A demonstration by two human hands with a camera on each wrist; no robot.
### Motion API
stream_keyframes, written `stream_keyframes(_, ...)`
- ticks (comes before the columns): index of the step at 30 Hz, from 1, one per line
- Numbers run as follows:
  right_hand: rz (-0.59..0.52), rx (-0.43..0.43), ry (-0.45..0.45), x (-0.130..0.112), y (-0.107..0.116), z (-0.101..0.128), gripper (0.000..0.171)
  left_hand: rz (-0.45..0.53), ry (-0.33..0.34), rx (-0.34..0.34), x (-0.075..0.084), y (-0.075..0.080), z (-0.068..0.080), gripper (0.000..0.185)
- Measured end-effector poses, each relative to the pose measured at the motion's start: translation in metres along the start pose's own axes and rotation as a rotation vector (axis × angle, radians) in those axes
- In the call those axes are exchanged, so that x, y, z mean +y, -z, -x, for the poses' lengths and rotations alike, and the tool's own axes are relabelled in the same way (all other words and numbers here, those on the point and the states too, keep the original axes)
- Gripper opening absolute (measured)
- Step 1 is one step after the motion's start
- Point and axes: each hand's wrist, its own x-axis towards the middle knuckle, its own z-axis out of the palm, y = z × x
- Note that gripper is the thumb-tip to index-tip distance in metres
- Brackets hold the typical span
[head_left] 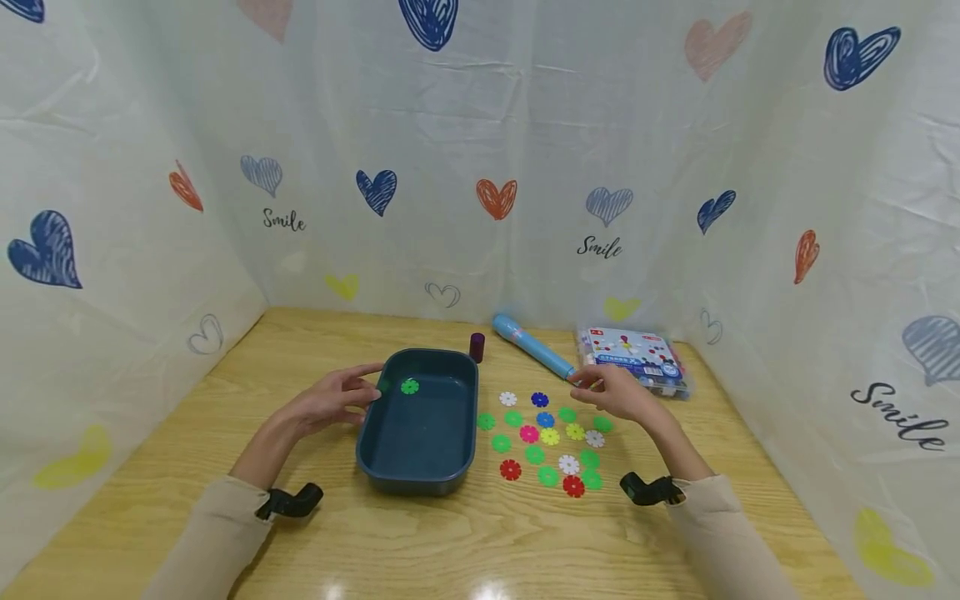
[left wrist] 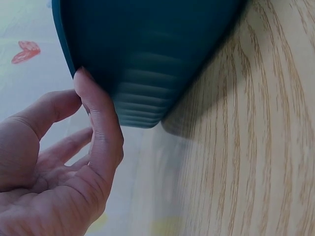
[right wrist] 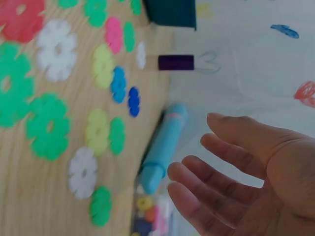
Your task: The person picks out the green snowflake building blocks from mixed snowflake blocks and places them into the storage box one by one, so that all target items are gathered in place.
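Blue bin (head_left: 420, 454) mid-table, one green disc (head_left: 409, 387) inside near its far-left corner. Left hand (head_left: 330, 400) at that corner, fingers loose, thumb (left wrist: 101, 128) touching the outer wall. Right hand (head_left: 617, 392) right of bin, over scattered discs (head_left: 550, 437), fingers spread, empty.

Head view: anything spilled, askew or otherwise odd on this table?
Nothing stands out. One green disc lies in the dark teal tub; the other colored discs lie flat on the table beside it. The left hand touches the tub's rim; the right hand hovers open over the discs.
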Motion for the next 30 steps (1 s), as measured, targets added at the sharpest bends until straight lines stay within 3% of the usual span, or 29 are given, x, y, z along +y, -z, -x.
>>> stream_keyframes(17, 0.053, 0.014, -0.049, 0.066, -0.008, 0.027, 0.034, -0.02, -0.013, -0.01, 0.002, -0.001, -0.001, 0.07)
stream_keyframes(22, 0.043, 0.015, -0.065, 0.072, -0.01, 0.027, 0.032, -0.017, -0.016, -0.01, 0.003, -0.001, 0.001, 0.07)
stream_keyframes(30, 0.049, -0.037, -0.018, 0.069, -0.011, 0.024, 0.031, -0.013, -0.014, -0.011, 0.001, -0.001, 0.0, 0.07)
